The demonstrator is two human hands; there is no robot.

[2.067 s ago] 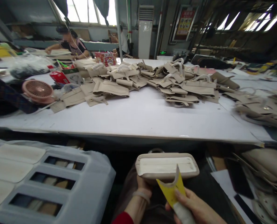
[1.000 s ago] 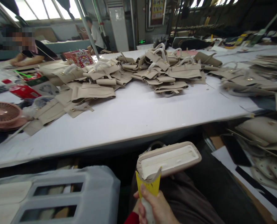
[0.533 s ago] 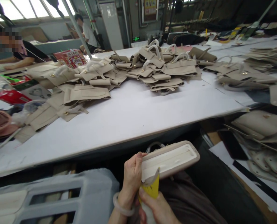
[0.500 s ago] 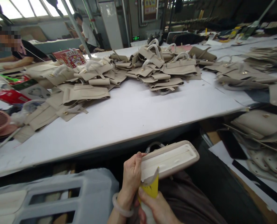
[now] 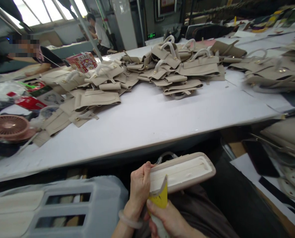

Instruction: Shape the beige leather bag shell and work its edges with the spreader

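Observation:
A beige handbag (image 5: 207, 177) lies tilted over my lap with its white bottom (image 5: 184, 170) facing up. My left hand (image 5: 140, 181) is closed round its near left end, the thumb on the edge. A clear-wrapped handle (image 5: 167, 154) shows behind the bag. In my right hand (image 5: 166, 215) is a scraper-like tool (image 5: 159, 197) with a yellow body, a pale grip and a grey curved, pointed edge. That edge rests at or just over the left part of the white bottom; contact cannot be made out. A pale bangle (image 5: 130, 220) circles my left wrist.
A white table (image 5: 137, 115) stretches ahead, bearing heaps of beige bag pieces (image 5: 162, 69). A pink fan (image 5: 9, 127) stands at left. A grey plastic stool-like piece (image 5: 105, 198) is lower left; more bag parts (image 5: 286, 135) lie right. Two people sit at the far left.
The whole view has shifted, so the table things sit further right in it. Both hands keep their grips; the bag and tool have barely moved relative to each other.

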